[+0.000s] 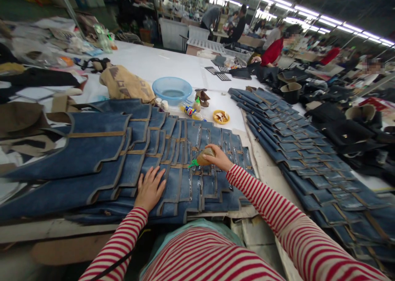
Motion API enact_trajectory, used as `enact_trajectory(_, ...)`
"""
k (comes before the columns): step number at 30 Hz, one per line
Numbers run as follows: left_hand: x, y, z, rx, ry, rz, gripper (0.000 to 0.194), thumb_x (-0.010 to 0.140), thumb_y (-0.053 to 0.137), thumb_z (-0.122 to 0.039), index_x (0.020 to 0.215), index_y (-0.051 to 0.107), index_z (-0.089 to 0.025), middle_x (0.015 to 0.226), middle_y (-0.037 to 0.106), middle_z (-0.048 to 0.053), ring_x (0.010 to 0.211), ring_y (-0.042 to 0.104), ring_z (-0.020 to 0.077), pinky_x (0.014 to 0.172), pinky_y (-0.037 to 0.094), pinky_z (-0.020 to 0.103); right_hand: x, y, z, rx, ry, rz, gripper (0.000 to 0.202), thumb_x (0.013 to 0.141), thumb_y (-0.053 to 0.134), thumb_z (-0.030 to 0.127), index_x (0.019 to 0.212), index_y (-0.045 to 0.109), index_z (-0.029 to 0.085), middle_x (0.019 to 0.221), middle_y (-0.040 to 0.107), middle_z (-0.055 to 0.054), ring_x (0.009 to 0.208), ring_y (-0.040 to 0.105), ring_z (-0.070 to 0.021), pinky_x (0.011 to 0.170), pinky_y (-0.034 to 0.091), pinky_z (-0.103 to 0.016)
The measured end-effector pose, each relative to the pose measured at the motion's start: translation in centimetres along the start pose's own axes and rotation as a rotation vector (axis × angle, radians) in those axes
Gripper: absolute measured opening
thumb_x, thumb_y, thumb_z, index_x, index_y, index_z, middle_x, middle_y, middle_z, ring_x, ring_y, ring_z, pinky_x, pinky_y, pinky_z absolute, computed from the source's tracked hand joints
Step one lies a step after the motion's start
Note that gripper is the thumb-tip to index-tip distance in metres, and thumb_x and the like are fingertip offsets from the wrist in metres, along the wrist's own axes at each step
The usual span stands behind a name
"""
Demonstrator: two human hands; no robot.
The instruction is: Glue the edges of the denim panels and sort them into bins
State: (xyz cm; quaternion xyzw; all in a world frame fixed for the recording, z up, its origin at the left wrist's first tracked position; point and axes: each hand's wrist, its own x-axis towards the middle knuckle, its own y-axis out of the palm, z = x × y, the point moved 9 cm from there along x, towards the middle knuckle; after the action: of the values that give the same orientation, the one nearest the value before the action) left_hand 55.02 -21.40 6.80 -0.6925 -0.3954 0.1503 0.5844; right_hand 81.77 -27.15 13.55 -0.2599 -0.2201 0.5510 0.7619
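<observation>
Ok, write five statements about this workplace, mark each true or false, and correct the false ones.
1. The right hand holds a bottle with a green nozzle. True.
2. The left hand grips the blue basin. False: the left hand lies flat on the blue panels; the blue basin stands beyond them.
3. The panels bear brown strips. True.
4. The person's sleeves are plain black. False: the sleeves have red and pale stripes.
5. The yellow dish is upside down. False: it sits upright, holding scraps.
</observation>
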Motion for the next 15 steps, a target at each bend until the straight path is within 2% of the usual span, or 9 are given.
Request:
enact_trajectory(4, 0.0, 0.0, -0.1, 0.007, 0.003, 0.007, 0.043, 0.087, 0.034, -0.037, 0.126, 0.043, -0.025, 0.134, 0.043, 0.006, 0.128, 0.028, 0.0229, 0.105, 0.016, 0.049, -1.2, 0.8, 0.2, 0.029, -0.021, 0.072, 0.040, 0.071, 0.060, 0.038, 0.106, 0.050, 0.021, 0.104, 0.053, -0.004, 0.095, 0.051, -0.0180, 0.086, 0.041, -0.035)
enact_trajectory(11, 0.0, 0.1, 0.0, -0.018, -0.012, 0.013, 0.042, 0.087, 0.034, -0.037, 0.126, 0.043, -0.026, 0.135, 0.042, 0.005, 0.129, 0.027, 0.0225, 0.106, 0.015, 0.049, -5.8, 2.2, 1.9, 0.033, -0.096, 0.236, 0.041, 0.072, 0.061, 0.036, 0.108, 0.050, 0.022, 0.105, 0.052, -0.005, 0.096, 0.051, -0.0179, 0.086, 0.042, -0.034)
enact_trajectory(15, 0.0, 0.1, -0.2, 0.001, -0.008, 0.024, 0.043, 0.087, 0.032, -0.038, 0.126, 0.042, -0.024, 0.136, 0.041, 0.006, 0.129, 0.026, 0.0233, 0.105, 0.015, 0.049, -6.6, 2.1, 2.7, 0.022, -0.151, 0.218, 0.040, 0.072, 0.062, 0.034, 0.108, 0.049, 0.021, 0.105, 0.050, -0.005, 0.098, 0.050, -0.0181, 0.088, 0.041, -0.034)
